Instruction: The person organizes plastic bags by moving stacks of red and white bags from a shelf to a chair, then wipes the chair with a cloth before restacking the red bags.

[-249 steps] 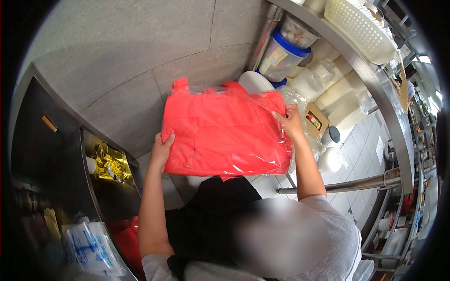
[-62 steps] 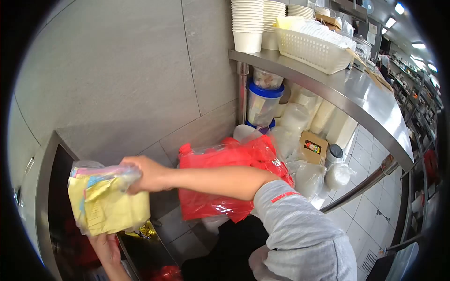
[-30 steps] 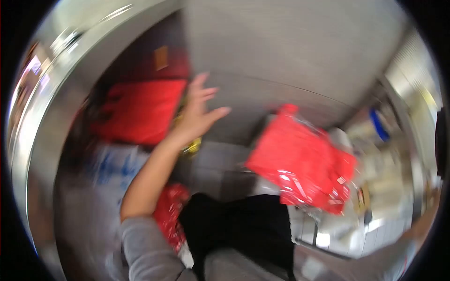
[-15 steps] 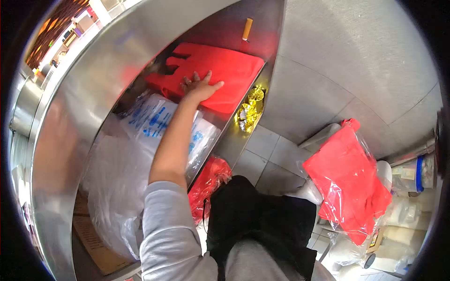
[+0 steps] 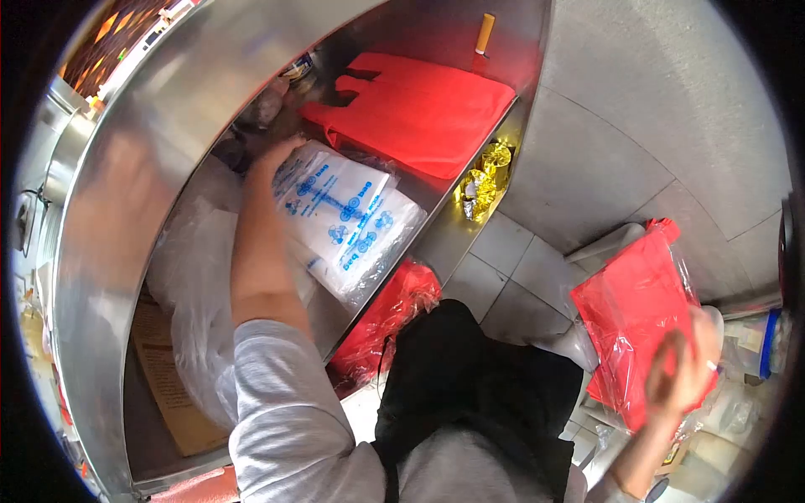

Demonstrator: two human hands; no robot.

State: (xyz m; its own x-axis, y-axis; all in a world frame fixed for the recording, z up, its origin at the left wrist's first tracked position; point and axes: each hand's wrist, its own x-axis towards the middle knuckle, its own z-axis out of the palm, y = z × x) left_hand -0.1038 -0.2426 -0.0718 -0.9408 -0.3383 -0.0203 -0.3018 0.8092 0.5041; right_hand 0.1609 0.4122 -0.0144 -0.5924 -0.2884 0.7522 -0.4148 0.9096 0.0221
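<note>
My left hand (image 5: 283, 152) is at the far-left edge of a stack of white plastic bags (image 5: 348, 220) with blue print, in the metal shelf. Its fingers curl over that edge and are mostly hidden. Just beyond lies a flat stack of red bags (image 5: 428, 113) with cut-out handles. On the right, my right hand (image 5: 683, 369) is smeared by motion over a clear-wrapped pack of red bags (image 5: 629, 310); I cannot tell whether it grips the pack.
Crumpled clear plastic (image 5: 197, 285) and a cardboard piece (image 5: 172, 377) fill the near end of the metal shelf (image 5: 381, 298). Gold foil (image 5: 485, 184) sits in a narrow side tray. Another wrapped red pack (image 5: 394, 314) is below the shelf edge. A blue-lidded tub (image 5: 759, 344) stands at right.
My left hand has left the red stack and drawn back to the white bags, which have shifted and show more print. My right hand has come into view at the wrapped red pack. The view has shifted.
</note>
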